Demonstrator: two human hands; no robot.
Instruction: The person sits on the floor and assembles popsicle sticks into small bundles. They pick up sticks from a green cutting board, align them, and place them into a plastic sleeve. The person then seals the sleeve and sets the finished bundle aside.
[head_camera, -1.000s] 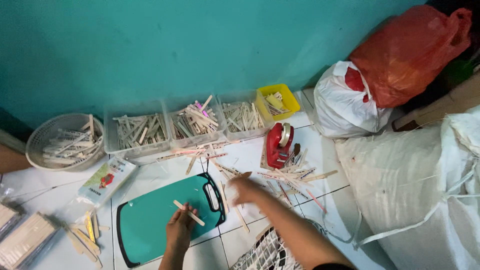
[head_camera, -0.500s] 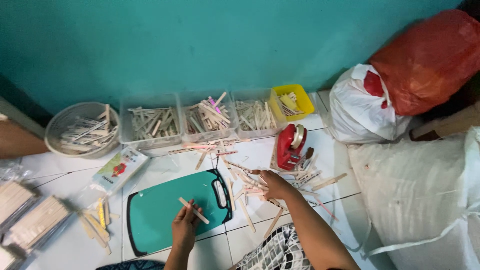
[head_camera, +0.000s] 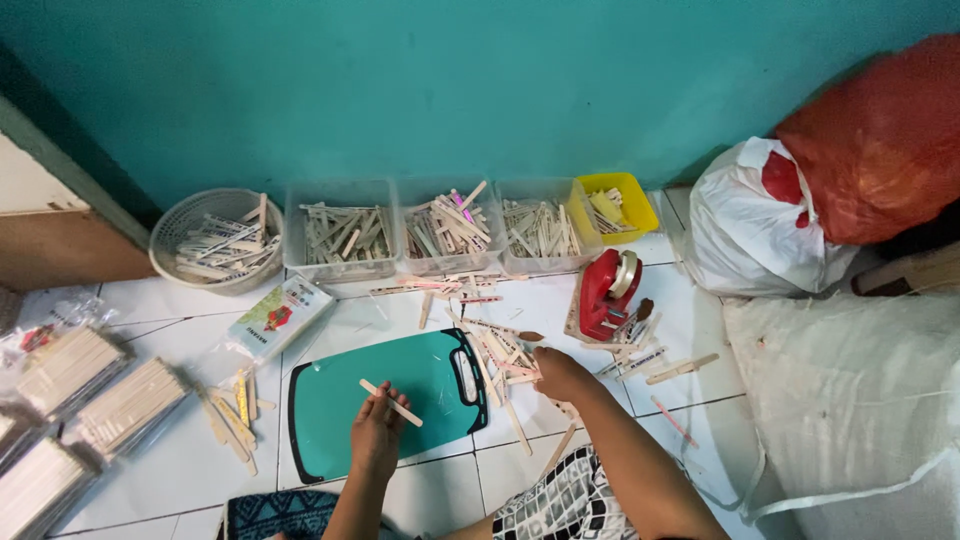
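My left hand rests on a teal cutting board and holds a flat wooden stick by its lower part. My right hand reaches into a loose pile of wooden sticks on the white tiled floor just right of the board, fingers closed over some of them. A red tape dispenser stands just beyond the right hand.
Along the teal wall stand a round white basket, three clear trays of sticks and a small yellow tub. Bundled stick packs lie at left, a small box nearby. White and red sacks crowd the right.
The view has shifted left and down a little. My right hand has drawn back from the far sticks toward the pile beside the board. The left hand still holds its stick.
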